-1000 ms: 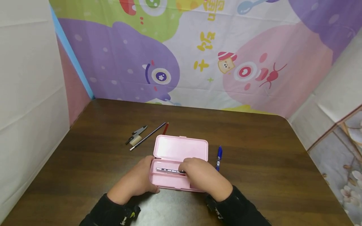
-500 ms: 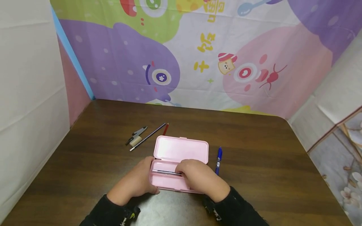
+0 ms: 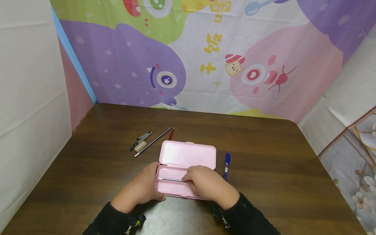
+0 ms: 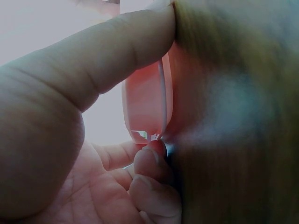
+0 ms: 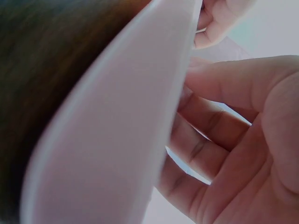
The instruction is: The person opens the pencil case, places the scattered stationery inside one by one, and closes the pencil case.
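A pink pencil case [image 3: 187,154] lies with its lid tipped back, toward the far side of the table in the head view. My left hand [image 3: 145,184] grips its left end; in the left wrist view the thumb [image 4: 103,56] and fingertips sit on either side of the case end [image 4: 144,102]. Inside the case, my right hand [image 3: 207,184] pinches the right part of a pencil [image 3: 171,179], which lies lengthwise along the tray. The fingers cover the pencil's right end. In the right wrist view the case wall [image 5: 112,121] hides the fingertips.
Beyond the case to the left lie a grey compass [image 3: 144,136], a beige eraser [image 3: 140,146], a dark pencil [image 3: 155,140] and a red pencil [image 3: 171,133]. A blue pen [image 3: 227,164] lies right of the case. Cloth walls border the brown table [image 3: 270,169].
My right hand has shifted slightly left and moved the pencil left along the tray, bringing its pale end close to the case's left wall. The left hand keeps its grip.
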Tool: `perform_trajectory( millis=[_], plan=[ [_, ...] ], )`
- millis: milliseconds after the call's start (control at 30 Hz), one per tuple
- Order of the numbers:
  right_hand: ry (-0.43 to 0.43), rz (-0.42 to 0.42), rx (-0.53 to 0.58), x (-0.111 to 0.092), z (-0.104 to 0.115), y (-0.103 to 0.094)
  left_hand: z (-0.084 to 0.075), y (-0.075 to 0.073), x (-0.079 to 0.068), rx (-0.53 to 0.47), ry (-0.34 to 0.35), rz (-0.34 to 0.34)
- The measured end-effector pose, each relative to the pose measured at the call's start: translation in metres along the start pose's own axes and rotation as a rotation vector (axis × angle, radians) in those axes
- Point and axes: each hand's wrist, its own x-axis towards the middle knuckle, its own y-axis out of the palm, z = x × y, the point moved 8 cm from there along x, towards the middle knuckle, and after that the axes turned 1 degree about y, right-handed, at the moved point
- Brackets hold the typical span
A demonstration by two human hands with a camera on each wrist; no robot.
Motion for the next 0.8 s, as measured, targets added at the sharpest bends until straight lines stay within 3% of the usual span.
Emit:
perform_trajectory(
  millis=[400,600,800],
  plan=[
    [0.054,-0.020,-0.009,-0.002,-0.006,-0.004,0.001,-0.001,0.002,-0.005,0.001,-0.006],
    [0.104,-0.038,-0.063,-0.002,-0.011,-0.004,0.001,0.000,0.002,-0.010,0.004,-0.001],
    [0.111,-0.003,-0.053,0.000,-0.013,0.000,0.002,0.001,0.001,-0.008,-0.005,0.006]
  ],
)
